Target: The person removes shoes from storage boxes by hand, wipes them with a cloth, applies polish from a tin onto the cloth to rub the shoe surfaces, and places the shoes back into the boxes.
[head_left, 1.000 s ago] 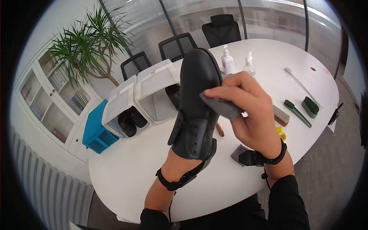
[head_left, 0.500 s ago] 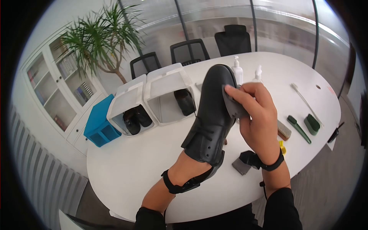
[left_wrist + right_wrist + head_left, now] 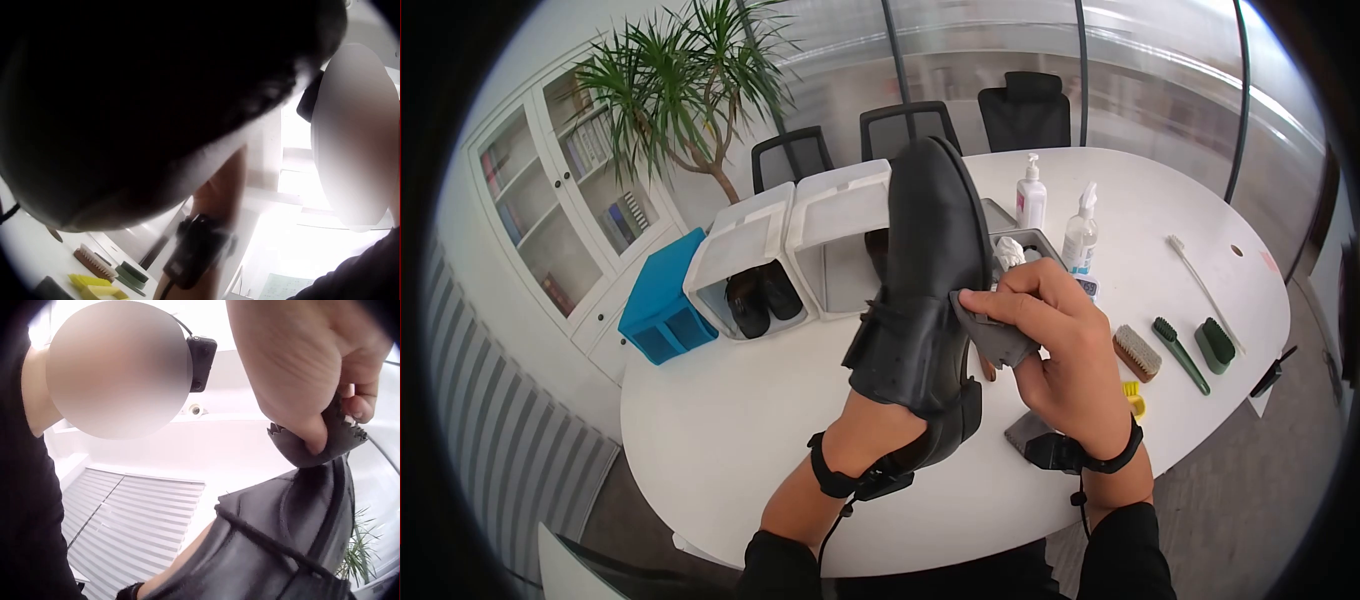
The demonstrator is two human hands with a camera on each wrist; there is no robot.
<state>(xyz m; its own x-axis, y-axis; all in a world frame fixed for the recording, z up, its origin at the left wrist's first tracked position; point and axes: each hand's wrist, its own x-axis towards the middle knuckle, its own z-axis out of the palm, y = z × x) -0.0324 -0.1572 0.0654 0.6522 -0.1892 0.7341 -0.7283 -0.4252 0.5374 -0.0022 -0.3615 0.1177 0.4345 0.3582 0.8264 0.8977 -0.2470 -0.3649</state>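
Observation:
A black leather lace-up shoe (image 3: 935, 240) is held up over the table, toe upward, its side and sole edge facing right. My left hand (image 3: 885, 425) reaches into the shoe's opening and carries it; the fingers are hidden inside. My right hand (image 3: 1065, 345) pinches a grey cloth (image 3: 992, 335) between thumb and fingers, against the shoe's side near the midfoot. In the right wrist view the cloth (image 3: 340, 440) shows zigzag-cut edges and lies folded over the leather. Below the right wrist, another grey cloth (image 3: 1026, 432) lies on the table.
To the right lie a wooden brush (image 3: 1137, 355), a green-handled brush (image 3: 1182, 358), a green brush (image 3: 1215, 350), a yellow brush (image 3: 1135, 400) and a long white brush (image 3: 1200, 282). Behind stand a pump bottle (image 3: 1031, 203), spray bottle (image 3: 1080, 245) and grey tray (image 3: 1048, 246). White boxes (image 3: 745, 235) with dark shoes stand left.
The shoe dipped to the right, then rose back up and left, turned to show more of its side. The right hand's cloth has slid from near the toe down toward the midfoot.

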